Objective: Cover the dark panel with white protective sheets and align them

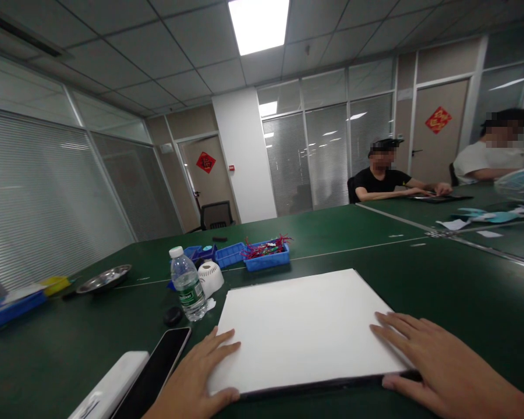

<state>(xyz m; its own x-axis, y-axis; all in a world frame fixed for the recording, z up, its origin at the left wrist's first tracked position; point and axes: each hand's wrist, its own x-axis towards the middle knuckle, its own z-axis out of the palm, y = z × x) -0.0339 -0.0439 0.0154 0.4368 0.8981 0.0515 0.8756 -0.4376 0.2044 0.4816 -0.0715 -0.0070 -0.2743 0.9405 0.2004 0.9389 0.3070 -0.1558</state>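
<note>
resting flat | left hand (pixel 196 372), right hand (pixel 436 361) | smooth white rectangular board (pixel 305 326)

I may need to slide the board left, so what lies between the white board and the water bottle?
In the head view, only bare green table separates the white board from the water bottle; they stand close together.

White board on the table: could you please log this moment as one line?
left hand: flat on white board | right hand: flat on board | phone: beside left hand
</note>
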